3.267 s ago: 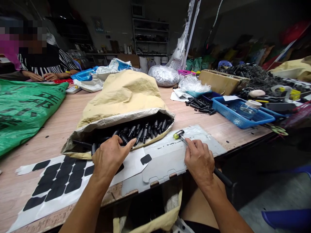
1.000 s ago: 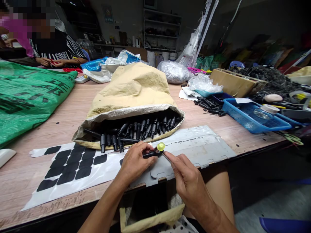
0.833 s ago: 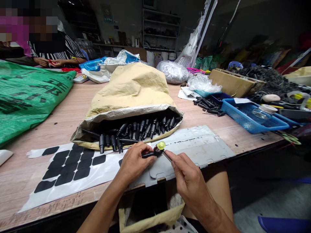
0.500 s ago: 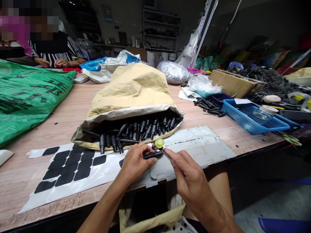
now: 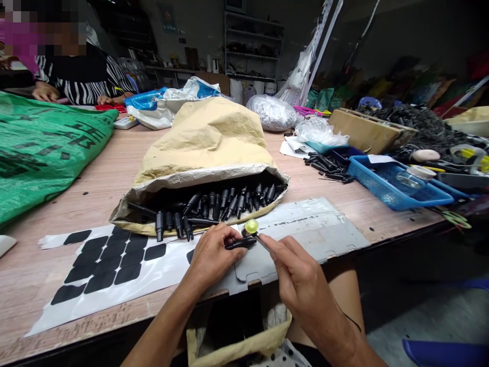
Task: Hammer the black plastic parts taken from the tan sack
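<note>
My left hand [image 5: 214, 252] is closed around a slim black plastic tube [image 5: 244, 242], held low over the grey board. In my right hand [image 5: 300, 270] is a thin stick-like tool [image 5: 263, 243], pinched between thumb and fingers, its tip close to the tube's right end. I cannot tell whether they touch. Just behind the tube stands a small round container [image 5: 251, 227] with a yellow-green top or content. Beyond my hands, an open tan sack [image 5: 214, 132] lies on its side, its mouth facing me, with many black tubes [image 5: 229, 204] inside.
White backing sheet with black stickers [image 5: 110, 260] lies left. A green sack [image 5: 49, 153] covers the far left. Blue baskets [image 5: 397, 196] and loose black parts [image 5: 330, 168] are at right. A co-worker [image 5: 84, 76] sits across the table. An open bag [image 5: 244, 346] is below the edge.
The stick's tip has shifted slightly down, from beside the yellow-green container toward the tube's end. The tube's end has lifted a little. The co-worker's hands have moved apart.
</note>
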### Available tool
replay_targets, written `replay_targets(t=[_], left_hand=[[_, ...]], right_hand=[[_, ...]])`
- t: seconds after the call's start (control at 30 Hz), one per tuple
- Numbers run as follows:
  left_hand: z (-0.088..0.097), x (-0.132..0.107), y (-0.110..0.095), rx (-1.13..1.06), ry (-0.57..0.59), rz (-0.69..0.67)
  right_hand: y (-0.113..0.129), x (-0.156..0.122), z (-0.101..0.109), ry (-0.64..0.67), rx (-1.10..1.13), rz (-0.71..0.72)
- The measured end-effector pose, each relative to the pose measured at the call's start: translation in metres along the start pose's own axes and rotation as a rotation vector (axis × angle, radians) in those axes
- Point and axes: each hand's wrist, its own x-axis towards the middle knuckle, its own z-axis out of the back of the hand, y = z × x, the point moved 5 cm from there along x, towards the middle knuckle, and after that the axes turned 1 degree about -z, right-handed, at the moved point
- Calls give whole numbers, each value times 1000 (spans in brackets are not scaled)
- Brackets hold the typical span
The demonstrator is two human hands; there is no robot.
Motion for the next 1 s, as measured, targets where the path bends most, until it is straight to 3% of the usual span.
replay_targets(t=[0.1, 0.27, 0.4, 0.6, 0.8, 1.0], left_hand=[[-1, 0, 1, 3, 3, 12], [0, -1, 3, 4, 12, 24], [1, -3, 2, 32, 12, 9], [1, -3, 0, 45, 51, -43], [0, -2, -2, 134, 79, -59], [-1, -3, 1, 132, 73, -57]], right_hand=[[-1, -1, 9, -87, 35, 19], [-9, -5, 1, -1, -43, -20], [-19, 0, 15, -98, -44, -46], [-61, 11, 36, -161, -438, -169], [-98, 13, 31, -206, -661, -135], [-102, 13, 26, -252, -636, -179]])
